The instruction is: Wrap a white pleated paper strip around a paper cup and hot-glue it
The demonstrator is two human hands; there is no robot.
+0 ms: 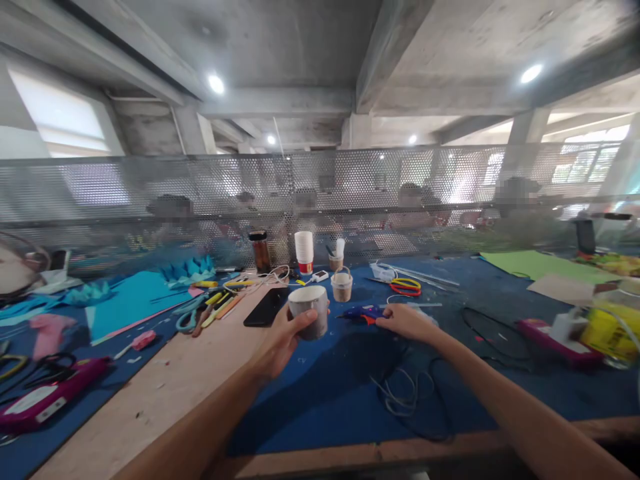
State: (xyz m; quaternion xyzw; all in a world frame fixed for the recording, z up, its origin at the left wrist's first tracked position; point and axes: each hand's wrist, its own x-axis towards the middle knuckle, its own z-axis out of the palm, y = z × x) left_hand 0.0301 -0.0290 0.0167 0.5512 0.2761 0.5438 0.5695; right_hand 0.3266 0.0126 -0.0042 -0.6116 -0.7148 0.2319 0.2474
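My left hand [283, 333] is wrapped round a whitish-grey cup [309, 312], held upright above the blue table mat with its mouth facing up. Near the middle, my right hand [404, 321] has its fingers closed at the back end of a blue glue gun [361, 312] with an orange trigger. The gun's nozzle points left, towards the cup. Just behind stands a small beige bucket [342, 285] with a handle. Beside the cup a black phone [265, 308] lies flat on the bare board.
Scissors [406, 287] with red and yellow handles lie behind my right hand. A stack of paper cups [303, 252] and a brown jar [259, 252] stand farther back. Loose cords [407, 393] lie in front. Magenta power strips [560, 341] sit at both sides, below a perforated screen [320, 180].
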